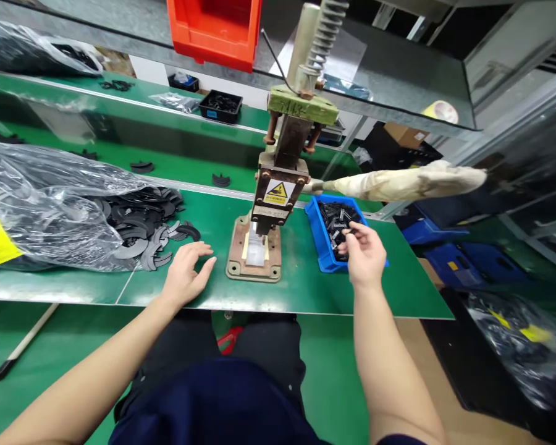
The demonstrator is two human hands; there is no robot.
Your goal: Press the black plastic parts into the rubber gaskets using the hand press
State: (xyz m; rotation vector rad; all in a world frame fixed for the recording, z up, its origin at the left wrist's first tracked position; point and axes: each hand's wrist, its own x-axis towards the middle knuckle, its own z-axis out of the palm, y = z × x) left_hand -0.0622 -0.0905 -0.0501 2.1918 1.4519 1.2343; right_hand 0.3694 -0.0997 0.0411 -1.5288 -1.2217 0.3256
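My left hand (185, 275) hovers by the green tabletop, thumb and fingers apart and holding nothing. It is between a pile of curved black parts (136, 219) and the base (254, 272) of a hand press. My right hand (367, 254) is over the front right of a blue bin (322, 244) filled with small black parts (336, 216). Its thumb and fingertips are pinched together; whatever is between them is too small to make out. The press head (278, 191), bearing a yellow warning label, stands above a light metal piece (256, 252) on the base.
A cloth-wrapped lever (408, 184) extends rightward from the press, above the blue bin. Clear plastic bagging (50, 204) surrounds the curved parts at left. An orange bin (215, 31) is on the upper shelf, and a black tray (220, 106) stands at the back.
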